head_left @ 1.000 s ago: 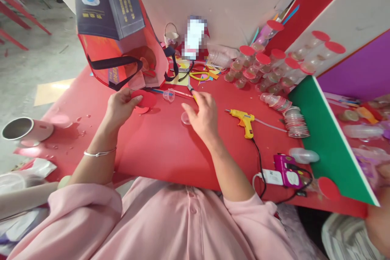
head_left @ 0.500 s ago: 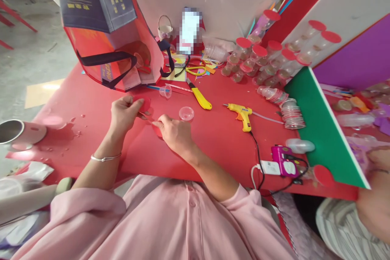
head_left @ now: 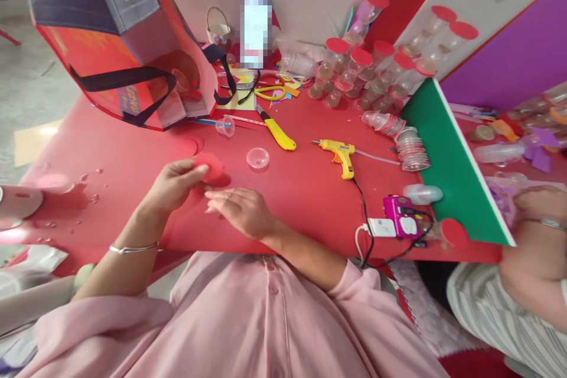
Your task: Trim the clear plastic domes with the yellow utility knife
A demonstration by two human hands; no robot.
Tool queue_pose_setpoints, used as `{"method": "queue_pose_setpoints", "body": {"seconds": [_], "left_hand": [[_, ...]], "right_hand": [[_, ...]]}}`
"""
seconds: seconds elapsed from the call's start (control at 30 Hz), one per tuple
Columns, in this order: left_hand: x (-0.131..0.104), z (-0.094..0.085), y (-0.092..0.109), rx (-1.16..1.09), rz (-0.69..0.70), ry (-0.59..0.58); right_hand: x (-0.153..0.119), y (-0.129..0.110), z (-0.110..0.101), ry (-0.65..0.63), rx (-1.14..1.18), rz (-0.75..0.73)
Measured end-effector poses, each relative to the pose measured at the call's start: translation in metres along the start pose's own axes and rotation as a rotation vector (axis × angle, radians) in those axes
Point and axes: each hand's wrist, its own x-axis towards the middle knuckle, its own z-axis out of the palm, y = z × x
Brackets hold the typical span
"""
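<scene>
A round red disc (head_left: 211, 166) is pinched between the thumb and fingers of my left hand (head_left: 175, 185), just above the red table. My right hand (head_left: 241, 209) is beside it, lower and to the right, its fingers extended together toward the left hand, with no object visible in it. More red discs (head_left: 188, 146) lie on the table behind my left hand. Beyond my right hand sits a clear plastic cup (head_left: 257, 158), and another clear cup (head_left: 225, 126) lies farther back. A yellow utility knife (head_left: 280, 133) and a yellow glue gun (head_left: 341, 153) rest to the right.
A large bag (head_left: 128, 71) stands at the back left, a metal mug (head_left: 20, 204) at the left edge. Capped clear bottles (head_left: 339, 62) and stacked cups (head_left: 411, 150) are beside a green divider (head_left: 456, 153). A purple power adapter (head_left: 401, 215) has cables. Another person's arm (head_left: 535, 248) is at right.
My hands have moved apart; the left now holds the red disc flat, and the right has released its side and straightened its fingers. The camera view has shifted to the right.
</scene>
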Motion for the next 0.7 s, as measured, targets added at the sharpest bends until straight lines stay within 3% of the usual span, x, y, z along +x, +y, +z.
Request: {"method": "queue_pose_setpoints", "body": {"seconds": [0.07, 0.13, 0.2, 0.3, 0.37, 0.47, 0.57, 0.63, 0.7], "left_hand": [[-0.002, 0.003, -0.002, 0.092, -0.027, 0.009], [-0.002, 0.006, -0.002, 0.066, 0.036, 0.067], [-0.001, 0.008, 0.0, 0.022, 0.052, 0.047], [-0.001, 0.009, 0.002, 0.088, -0.086, -0.137], [-0.002, 0.01, 0.003, 0.098, -0.13, -0.183], [-0.006, 0.018, 0.006, 0.048, -0.114, -0.182], [-0.012, 0.035, 0.014, 0.068, -0.097, -0.269], [-0.017, 0.05, 0.02, 0.109, -0.057, -0.318], [-0.02, 0.065, 0.025, 0.148, -0.01, -0.375]], "right_hand": [[-0.006, -0.002, -0.001, 0.015, 0.038, 0.051], [-0.012, -0.005, 0.0, 0.032, 0.101, 0.038], [-0.019, -0.007, 0.0, 0.066, 0.179, 0.073], [-0.031, -0.002, -0.009, 0.222, 0.305, 0.39], [-0.039, 0.009, -0.028, 0.357, 0.332, 0.609], [-0.049, 0.035, -0.066, 0.531, 0.099, 0.687], [-0.051, 0.05, -0.096, 0.472, -0.134, 0.701], [-0.049, 0.042, -0.103, 0.554, -0.292, 0.665], [-0.046, 0.022, -0.099, 0.632, -0.265, 0.627]]}}
